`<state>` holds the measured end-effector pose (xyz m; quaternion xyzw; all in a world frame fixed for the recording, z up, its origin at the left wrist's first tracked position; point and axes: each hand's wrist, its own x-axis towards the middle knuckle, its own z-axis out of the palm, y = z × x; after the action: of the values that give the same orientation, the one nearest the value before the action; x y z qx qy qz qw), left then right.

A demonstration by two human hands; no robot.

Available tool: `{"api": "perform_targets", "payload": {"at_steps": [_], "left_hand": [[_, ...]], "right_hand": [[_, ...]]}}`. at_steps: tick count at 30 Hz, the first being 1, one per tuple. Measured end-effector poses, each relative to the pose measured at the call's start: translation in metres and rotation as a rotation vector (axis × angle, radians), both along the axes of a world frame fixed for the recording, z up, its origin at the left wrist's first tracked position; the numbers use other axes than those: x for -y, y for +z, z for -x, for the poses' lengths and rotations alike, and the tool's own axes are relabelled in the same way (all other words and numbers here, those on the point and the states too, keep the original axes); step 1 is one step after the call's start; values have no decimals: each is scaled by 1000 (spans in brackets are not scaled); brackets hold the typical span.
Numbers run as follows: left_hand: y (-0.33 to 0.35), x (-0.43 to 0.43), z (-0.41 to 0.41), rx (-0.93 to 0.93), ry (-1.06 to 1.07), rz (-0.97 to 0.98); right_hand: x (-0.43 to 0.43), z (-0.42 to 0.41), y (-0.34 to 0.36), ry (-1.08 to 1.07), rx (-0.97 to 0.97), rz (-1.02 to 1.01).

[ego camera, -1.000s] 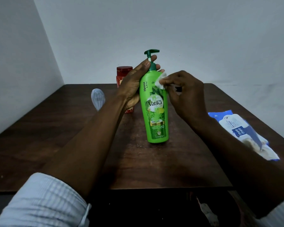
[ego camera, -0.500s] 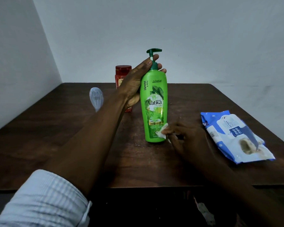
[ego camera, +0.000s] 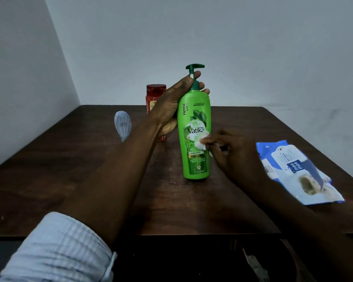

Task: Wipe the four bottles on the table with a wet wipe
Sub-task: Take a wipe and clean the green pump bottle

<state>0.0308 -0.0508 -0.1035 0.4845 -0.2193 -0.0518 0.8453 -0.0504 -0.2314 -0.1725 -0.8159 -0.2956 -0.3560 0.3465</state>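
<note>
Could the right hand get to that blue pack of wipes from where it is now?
Probably yes. The wipes pack lies on the table beside the right hand, nothing between them, though that hand pinches a wipe against the green bottle.

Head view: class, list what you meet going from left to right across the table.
Pale bluish object → red-lidded jar → green pump bottle → right hand → blue wet-wipes pack. Left out: the left hand and the wet wipe, both overlapping the bottle.
</note>
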Motion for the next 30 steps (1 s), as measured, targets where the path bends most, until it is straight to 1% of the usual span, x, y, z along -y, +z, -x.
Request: {"api": "perform_targets", "payload": {"at_steps": [12,19,21,25,30], "left_hand": [[1,-10,1,-9,-16,12],[3,-11,3,28,15,-24],[4,-11,2,9,39,-38],[5,-11,1,-21,82,-65],[2,-11,-5,-44,117,-67]], "right_hand": [[-27,-38,74,-26,157,4],[-43,-45,78,-18,219,68],[-45,-43,75,-9,224,114],[-45,-37,61,12,243,277],[-32,-17,35,82,186,462]]}}
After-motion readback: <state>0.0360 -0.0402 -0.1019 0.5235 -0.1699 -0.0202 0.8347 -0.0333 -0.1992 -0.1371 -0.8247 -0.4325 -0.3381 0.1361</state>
